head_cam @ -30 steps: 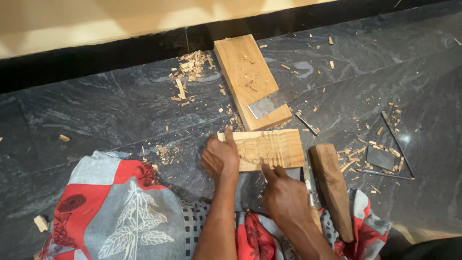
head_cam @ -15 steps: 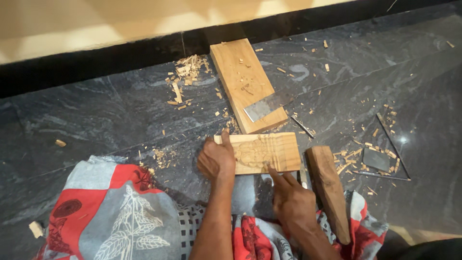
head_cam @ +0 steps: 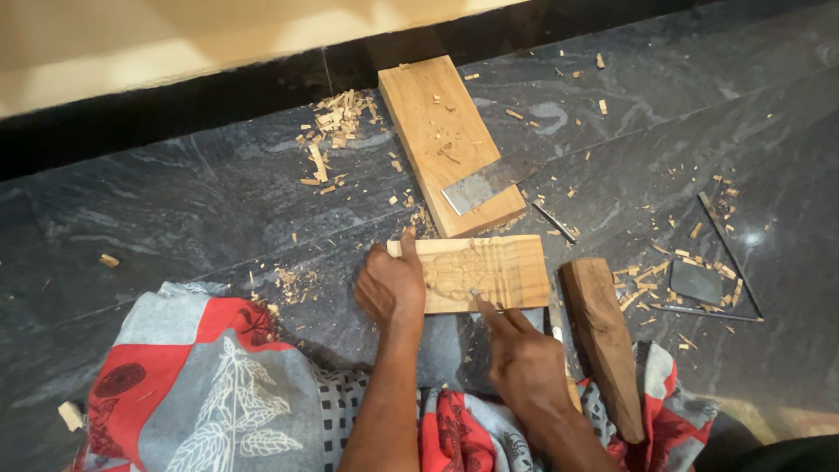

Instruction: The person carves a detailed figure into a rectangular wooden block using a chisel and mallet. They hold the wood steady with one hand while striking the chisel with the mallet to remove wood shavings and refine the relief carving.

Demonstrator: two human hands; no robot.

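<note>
Carved board flanked by hands, plank and mallet

The carved board (head_cam: pixel 481 273) is pressed at its nine o'clock end by the left hand (head_cam: pixel 391 284); the right hand (head_cam: pixel 524 363) is placed at six, a plank (head_cam: pixel 446 140) at twelve, a mallet (head_cam: pixel 603 336) at four.

dark stone floor (head_cam: pixel 175 210), wood blocks (head_cam: pixel 446 140), chips (head_cam: pixel 336 122)

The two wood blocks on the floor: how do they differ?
The near block lies crosswise with a carved pattern on its top; the far block runs away from the person at an angle, and its top is plain. The left hand presses on the near block and the right hand works at its lower edge; the far block carries only chips and a flat metal blade. Both are light brown and rectangular.
</note>
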